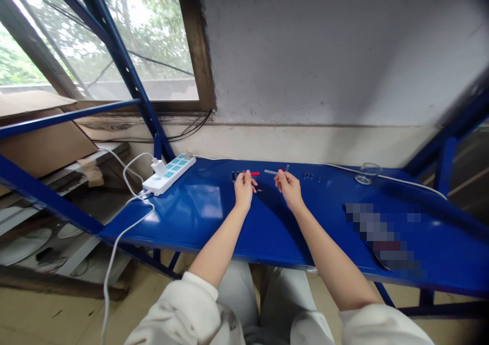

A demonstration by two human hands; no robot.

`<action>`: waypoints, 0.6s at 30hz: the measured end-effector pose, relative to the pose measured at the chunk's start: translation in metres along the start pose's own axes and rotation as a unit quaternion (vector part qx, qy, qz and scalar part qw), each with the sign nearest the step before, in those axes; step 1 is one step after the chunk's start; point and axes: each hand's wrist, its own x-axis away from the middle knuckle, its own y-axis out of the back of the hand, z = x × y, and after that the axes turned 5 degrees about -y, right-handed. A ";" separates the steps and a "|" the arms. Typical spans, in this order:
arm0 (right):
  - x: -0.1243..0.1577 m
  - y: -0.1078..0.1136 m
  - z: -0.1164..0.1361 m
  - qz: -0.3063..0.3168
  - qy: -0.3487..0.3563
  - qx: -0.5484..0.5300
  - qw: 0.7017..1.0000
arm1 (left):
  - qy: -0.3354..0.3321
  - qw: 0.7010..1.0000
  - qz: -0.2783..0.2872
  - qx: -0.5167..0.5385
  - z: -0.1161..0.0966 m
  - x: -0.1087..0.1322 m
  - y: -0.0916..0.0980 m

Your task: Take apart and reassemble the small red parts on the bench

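My left hand (244,186) is closed in a pinch on a short red cylinder that looks like a pen cap (255,173), pointing right. Across a small gap, my right hand (288,187) pinches a clear tube like a pen barrel (270,171), its free end toward the red cap. A bit of red (282,168) shows at the right fingertips, partly hidden. Beside my left hand stand small black pieces (233,176). Behind my right hand another clear piece (287,167) shows. Several tiny clear parts (307,176) are farther right on the blue table (267,233).
A white power strip (170,174) with a plug and cable occupies the table's left end. Clear round containers (370,169) sit at the back right, near a white cable (410,183). A blurred-out item (385,240) lies front right. Blue frame posts (132,75) rise at the left.
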 end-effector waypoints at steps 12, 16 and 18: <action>0.005 -0.005 0.003 0.163 -0.059 0.045 0.984 | -0.025 0.997 0.061 -0.026 0.002 0.002 -0.002; 0.005 -0.005 -0.002 0.188 -0.052 0.040 0.980 | -0.026 0.995 0.074 -0.056 0.001 0.003 0.000; 0.003 -0.005 -0.007 0.198 -0.043 0.042 0.978 | -0.028 0.994 0.081 -0.072 0.003 0.003 0.000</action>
